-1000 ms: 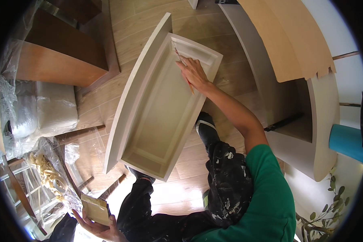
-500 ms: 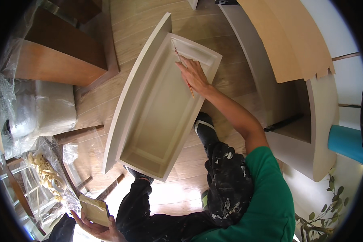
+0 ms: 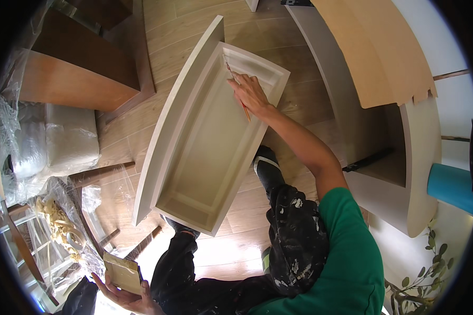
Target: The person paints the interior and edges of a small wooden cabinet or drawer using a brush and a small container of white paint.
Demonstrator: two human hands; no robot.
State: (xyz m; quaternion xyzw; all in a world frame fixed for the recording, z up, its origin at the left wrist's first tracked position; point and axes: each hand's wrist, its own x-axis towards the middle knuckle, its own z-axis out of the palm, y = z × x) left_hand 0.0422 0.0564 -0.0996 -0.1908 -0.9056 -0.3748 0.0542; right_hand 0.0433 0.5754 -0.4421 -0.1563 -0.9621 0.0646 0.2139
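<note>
A pale beige drawer (image 3: 194, 152) lies tilted in front of me, its long front panel on the left. Over its far end, my right hand (image 3: 250, 96) grips a thin paintbrush (image 3: 246, 112) with a reddish handle. The brush tip reaches the inner corner where the front panel meets the far wall. At the lower left, my left hand (image 3: 125, 298) supports a small, shallow rectangular container (image 3: 122, 274), yellowish inside with a dark side. Its thumb and fingers curl around the container's edges; what lies inside it cannot be made out clearly.
A curved beige cabinet (image 3: 373, 197) with an open bay stands at right, cardboard (image 3: 378, 52) over it. Dark brown wooden furniture (image 3: 89, 79) and plastic-wrapped pieces (image 3: 71, 131) fill the left. A teal cylinder (image 3: 452, 188) and a leafy plant (image 3: 423, 278) are at far right.
My right hand and the paintbrush have shifted very slightly left and toward the far corner. The left hand with the container has stayed in place.
</note>
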